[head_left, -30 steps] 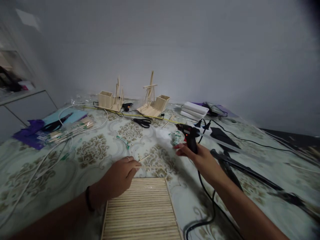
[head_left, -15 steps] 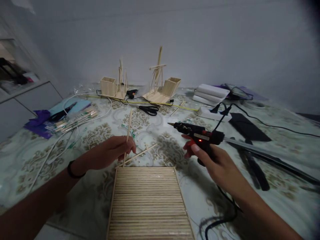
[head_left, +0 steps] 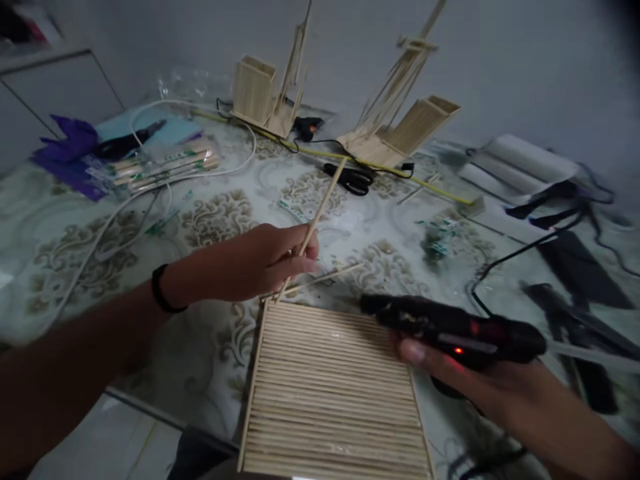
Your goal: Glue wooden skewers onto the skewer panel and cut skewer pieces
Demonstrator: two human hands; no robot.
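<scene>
Between the fingers of my left hand is a thin wooden stick, tilted, its lower end at the far left corner of a slatted wooden panel. Another wooden stick lies on the cloth just beyond the panel's far edge. My right hand is wrapped round the handle of a black glue gun, which has a red light lit on its side. The gun points left above the panel's right side; its tip is blurred.
Two stick-built models, one at left and one at right, stand by the wall. Black scissors, a second glue gun and a power strip lie on the patterned tablecloth. Packaged sticks are at left, with a white cable nearby.
The view has shifted, so the models appear larger. My right hand has brought the glue gun lower, over the panel. The stick in my left hand leans further to the right.
</scene>
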